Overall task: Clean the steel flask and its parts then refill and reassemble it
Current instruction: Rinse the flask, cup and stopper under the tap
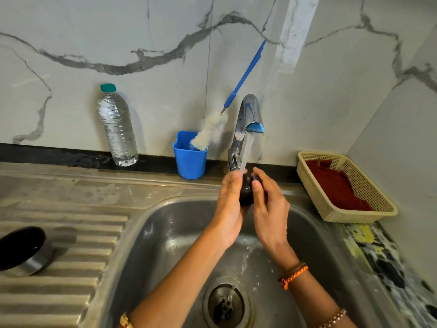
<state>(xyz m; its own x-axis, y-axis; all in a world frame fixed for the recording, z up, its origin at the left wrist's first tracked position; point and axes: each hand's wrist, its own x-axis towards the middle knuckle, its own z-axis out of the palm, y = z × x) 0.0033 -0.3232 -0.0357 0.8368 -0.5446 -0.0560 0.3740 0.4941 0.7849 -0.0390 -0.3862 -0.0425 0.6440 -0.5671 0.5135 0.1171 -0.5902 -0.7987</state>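
A small dark flask stopper (246,191) is held between both hands over the steel sink (165,233), under water running from the tap (250,114). My left hand (230,204) cups it from the left and my right hand (267,209) grips it from the right, thumb on top. Most of the stopper is hidden by fingers. The steel flask cup lid (23,252), dark inside, lies upside down on the ribbed drainboard at the far left. The flask body is not in view.
A blue cup (190,162) holding a long blue-handled bottle brush (210,131) stands behind the sink beside the tap. A plastic water bottle (117,129) stands against the marble wall. A beige basket (383,209) with a red cloth sits at right.
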